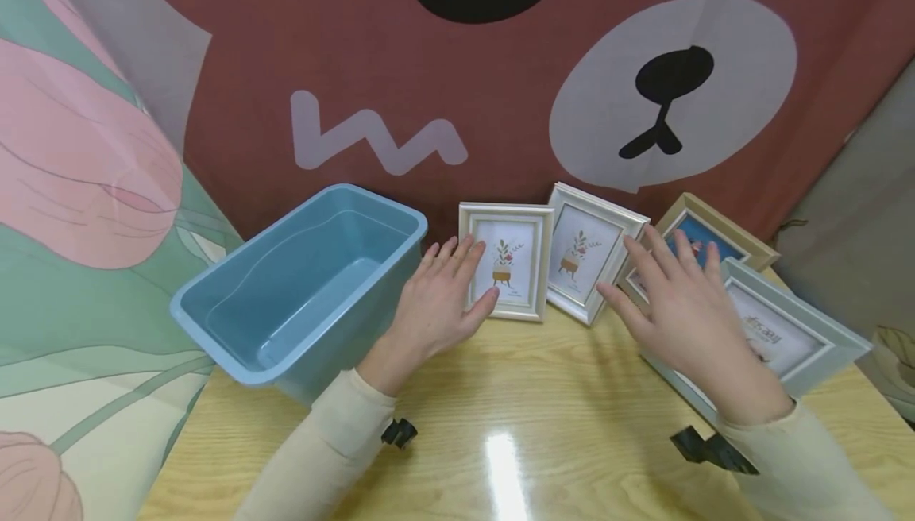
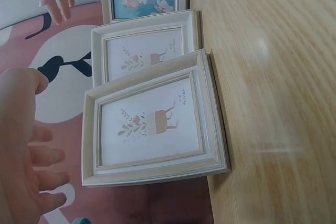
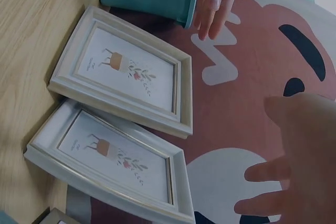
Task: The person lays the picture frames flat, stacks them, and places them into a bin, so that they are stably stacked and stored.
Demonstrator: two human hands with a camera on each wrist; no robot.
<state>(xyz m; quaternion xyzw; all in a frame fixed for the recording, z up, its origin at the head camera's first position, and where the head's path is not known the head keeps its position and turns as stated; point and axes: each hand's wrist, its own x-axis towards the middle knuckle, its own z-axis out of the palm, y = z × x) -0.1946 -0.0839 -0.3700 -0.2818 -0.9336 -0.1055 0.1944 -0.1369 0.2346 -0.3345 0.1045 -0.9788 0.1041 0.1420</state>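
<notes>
Two pale picture frames with plant prints stand propped at the back of the table: a cream one (image 1: 506, 263) on the left and a silvery-white one (image 1: 593, 251) tilted beside it. My left hand (image 1: 439, 299), fingers spread, hovers in front of the cream frame and holds nothing; the left wrist view shows this left hand (image 2: 23, 161) apart from the frames. To the right, my right hand (image 1: 686, 306) is spread too, before a tan frame (image 1: 743, 231) with a blue flower picture and a larger grey-blue frame (image 1: 822, 346), partly covering both.
A blue plastic bin (image 1: 300, 291) stands at the left of the wooden table (image 1: 557, 441), close to my left hand. Behind everything hangs a cloth backdrop (image 1: 500, 92) with a cartoon bear face. The frames cluster along the back and right side.
</notes>
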